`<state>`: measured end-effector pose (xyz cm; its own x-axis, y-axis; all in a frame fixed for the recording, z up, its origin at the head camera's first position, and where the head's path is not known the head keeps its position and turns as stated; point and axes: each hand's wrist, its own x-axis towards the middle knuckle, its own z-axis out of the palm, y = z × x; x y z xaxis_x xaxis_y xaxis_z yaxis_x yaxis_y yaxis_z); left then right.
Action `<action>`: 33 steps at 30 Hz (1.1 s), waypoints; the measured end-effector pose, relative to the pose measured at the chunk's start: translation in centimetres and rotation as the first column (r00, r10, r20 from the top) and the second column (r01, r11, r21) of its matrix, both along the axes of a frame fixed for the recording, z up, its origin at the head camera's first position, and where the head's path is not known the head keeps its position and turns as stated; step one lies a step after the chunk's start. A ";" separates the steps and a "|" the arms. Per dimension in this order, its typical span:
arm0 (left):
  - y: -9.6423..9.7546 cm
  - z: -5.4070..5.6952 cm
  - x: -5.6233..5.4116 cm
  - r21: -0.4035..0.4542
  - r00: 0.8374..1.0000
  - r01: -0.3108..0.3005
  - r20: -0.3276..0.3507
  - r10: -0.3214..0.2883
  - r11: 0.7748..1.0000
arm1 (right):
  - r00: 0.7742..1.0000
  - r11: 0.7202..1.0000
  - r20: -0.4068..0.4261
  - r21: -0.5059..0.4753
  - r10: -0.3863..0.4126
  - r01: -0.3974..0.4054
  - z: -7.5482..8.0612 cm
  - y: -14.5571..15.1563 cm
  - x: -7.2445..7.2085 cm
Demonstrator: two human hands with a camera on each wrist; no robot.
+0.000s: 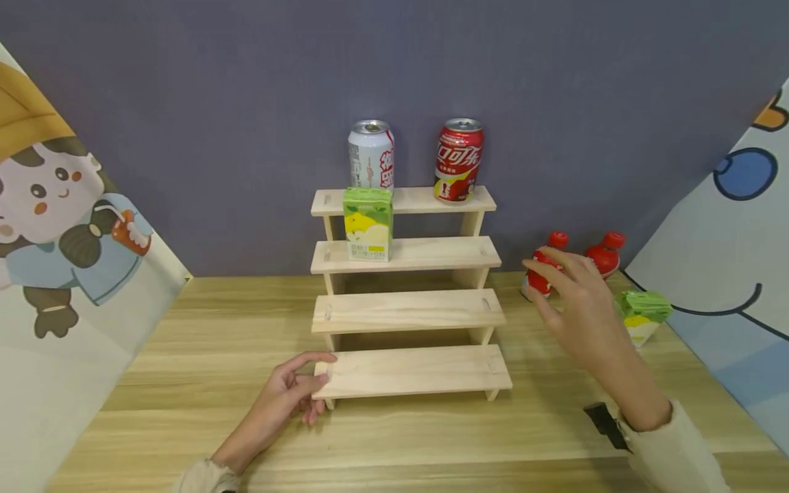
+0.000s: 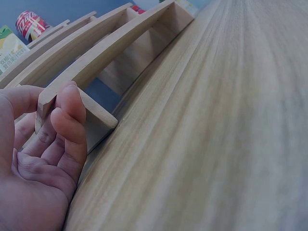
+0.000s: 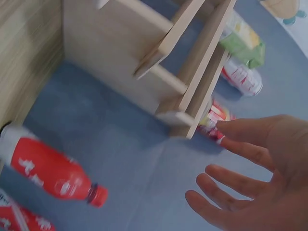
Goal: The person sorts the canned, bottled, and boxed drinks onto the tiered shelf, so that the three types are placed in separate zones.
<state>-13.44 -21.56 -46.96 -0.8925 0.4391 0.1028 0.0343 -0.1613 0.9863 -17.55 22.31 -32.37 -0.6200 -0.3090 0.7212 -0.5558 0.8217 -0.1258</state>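
Note:
A pale wooden stepped display rack (image 1: 409, 311) stands mid-table. My left hand (image 1: 286, 390) grips the left end of its lowest board, and the left wrist view shows fingers (image 2: 70, 125) curled at that board's corner. Over on the right, my right hand (image 1: 585, 311) hovers with fingers spread, holding nothing. Nearest it is a red bottle with a red cap (image 1: 557, 239), partly hidden behind the fingers in the head view. The right wrist view shows this bottle (image 3: 53, 168) apart from the hand.
On the top step stand a white can (image 1: 370, 154) and a red cola can (image 1: 459, 161). A green-and-yellow juice carton (image 1: 368, 226) is on the step below. Another red bottle (image 1: 604, 257) and a second juice carton (image 1: 646, 308) stand right of the rack. A grey wall closes the back.

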 end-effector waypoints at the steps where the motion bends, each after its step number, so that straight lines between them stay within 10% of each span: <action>1: 0.0 0.0 0.0 0.001 1.000 0.002 -0.001 -0.002 1.000 | 1.000 1.000 0.003 0.003 -0.009 0.009 0.1 0.5 0.0; 20: -0.2 0.0 0.1 0.007 1.000 0.007 -0.008 -0.007 1.000 | 0.967 0.991 0.222 0.056 -0.128 0.118 0.2 9.9 -1.7; 33: 0.0 0.0 0.0 0.003 1.000 0.001 0.004 -0.001 1.000 | 0.839 0.955 0.463 0.206 -0.286 0.212 -0.8 14.3 -2.6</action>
